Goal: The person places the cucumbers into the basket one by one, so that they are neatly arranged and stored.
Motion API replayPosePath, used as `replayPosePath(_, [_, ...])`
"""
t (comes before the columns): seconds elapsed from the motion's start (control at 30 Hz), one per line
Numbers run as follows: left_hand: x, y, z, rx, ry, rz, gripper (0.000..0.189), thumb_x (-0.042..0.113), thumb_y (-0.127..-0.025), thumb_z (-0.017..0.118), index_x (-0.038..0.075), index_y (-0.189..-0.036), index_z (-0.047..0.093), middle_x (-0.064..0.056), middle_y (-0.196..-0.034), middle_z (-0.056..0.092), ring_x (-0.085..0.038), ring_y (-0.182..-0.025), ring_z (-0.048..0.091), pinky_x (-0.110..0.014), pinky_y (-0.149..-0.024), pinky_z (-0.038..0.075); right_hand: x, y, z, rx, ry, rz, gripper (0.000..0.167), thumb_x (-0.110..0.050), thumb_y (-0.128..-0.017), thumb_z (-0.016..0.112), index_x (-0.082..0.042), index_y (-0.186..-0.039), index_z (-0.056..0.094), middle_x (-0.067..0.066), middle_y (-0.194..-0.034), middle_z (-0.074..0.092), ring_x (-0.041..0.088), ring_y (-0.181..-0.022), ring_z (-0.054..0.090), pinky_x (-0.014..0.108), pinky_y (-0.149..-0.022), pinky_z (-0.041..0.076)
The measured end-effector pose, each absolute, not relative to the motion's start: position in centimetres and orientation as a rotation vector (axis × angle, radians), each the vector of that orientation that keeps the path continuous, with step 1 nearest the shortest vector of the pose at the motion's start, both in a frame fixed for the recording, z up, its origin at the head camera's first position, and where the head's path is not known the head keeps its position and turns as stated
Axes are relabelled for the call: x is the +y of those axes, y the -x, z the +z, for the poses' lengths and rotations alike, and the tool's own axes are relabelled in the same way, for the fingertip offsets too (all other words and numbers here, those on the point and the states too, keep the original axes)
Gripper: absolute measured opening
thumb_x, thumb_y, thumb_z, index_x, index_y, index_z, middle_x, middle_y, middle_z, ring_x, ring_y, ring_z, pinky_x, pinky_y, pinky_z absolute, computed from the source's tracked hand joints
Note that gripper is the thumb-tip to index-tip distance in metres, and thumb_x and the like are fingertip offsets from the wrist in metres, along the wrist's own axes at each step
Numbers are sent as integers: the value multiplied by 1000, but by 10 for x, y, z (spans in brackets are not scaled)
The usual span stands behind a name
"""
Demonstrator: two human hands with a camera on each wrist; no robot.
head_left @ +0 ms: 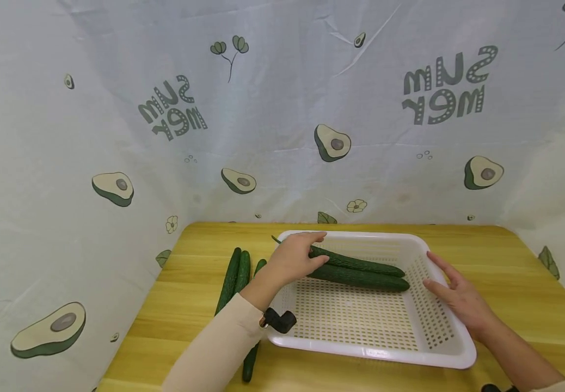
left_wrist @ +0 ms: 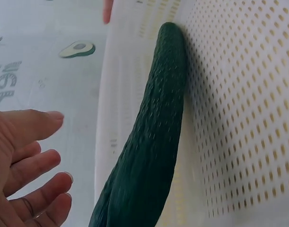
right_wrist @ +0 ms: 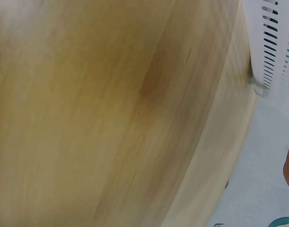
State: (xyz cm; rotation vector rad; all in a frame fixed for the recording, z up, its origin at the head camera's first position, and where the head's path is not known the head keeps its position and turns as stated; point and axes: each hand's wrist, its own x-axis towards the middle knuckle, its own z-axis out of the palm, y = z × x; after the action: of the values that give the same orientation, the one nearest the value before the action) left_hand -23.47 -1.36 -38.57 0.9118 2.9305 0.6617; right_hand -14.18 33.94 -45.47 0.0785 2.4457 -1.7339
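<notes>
Two long green cucumbers lie side by side in a white perforated plastic basket (head_left: 361, 348). The rear cucumber (head_left: 366, 265) has a thin stem end poking past the basket's left side; the front cucumber (head_left: 361, 276) runs close beside it. Over their left ends hovers my left hand (head_left: 294, 257), its thumb and fingers spread apart. In the left wrist view that hand (left_wrist: 28, 165) is clear of the cucumber (left_wrist: 151, 123). My right hand (head_left: 464, 299) holds the basket's right rim, thumb over the inner side and fingers along the outside.
Several more cucumbers (head_left: 228, 280) lie on the yellow wood-grain table (head_left: 174, 305) left of the basket, partly hidden by my left forearm. A pale cloth (head_left: 282, 109) printed with avocados hangs behind the table and at its sides.
</notes>
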Motion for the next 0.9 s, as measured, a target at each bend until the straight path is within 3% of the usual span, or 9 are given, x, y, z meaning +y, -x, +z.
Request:
replayPosePath(0.3, [-73,232,-375,2959,-788,1051,50,34,-101,66,17,-146,58,-3,-138,67,-24,-111,69,-34,-73,55,341,142,-455,2447,-96,-1711,74,-28,-109,50,-37,-166,3,40,-143,47,20,-86,76,46,-69,64])
replayPosePath(0.47, [-101,232,-376,3026,-724,1113,48,32,-100,68,16,-145,60,-4,-139,67,-26,-110,68,-39,-81,58,342,143,-455,2429,-114,-1729,74,-26,-109,50,-38,-165,4,28,-137,57,19,-86,76,47,-69,64])
replayPosePath(0.63, [-126,228,-388,3051,-595,1151,47,31,-99,69,15,-142,62,-6,-138,66,-28,-109,69,-44,-84,59,341,144,-456,2447,-102,-1716,74,-27,-109,50,-37,-166,3,35,-140,53,19,-86,76,47,-68,64])
replayPosePath(0.7, [-137,226,-397,3050,-549,1166,45,29,-99,68,12,-141,63,-7,-137,67,-28,-107,69,-42,-80,59,340,144,-456,2452,-97,-1711,74,-27,-109,50,-37,-166,3,38,-142,49,19,-86,76,47,-68,64])
replayPosePath(0.9, [-165,215,-429,3056,-367,1141,45,28,-100,67,9,-140,63,-11,-136,67,-30,-106,67,-41,-76,57,340,145,-455,2447,-107,-1704,74,-27,-109,50,-39,-165,3,35,-141,52,18,-87,76,46,-69,64])
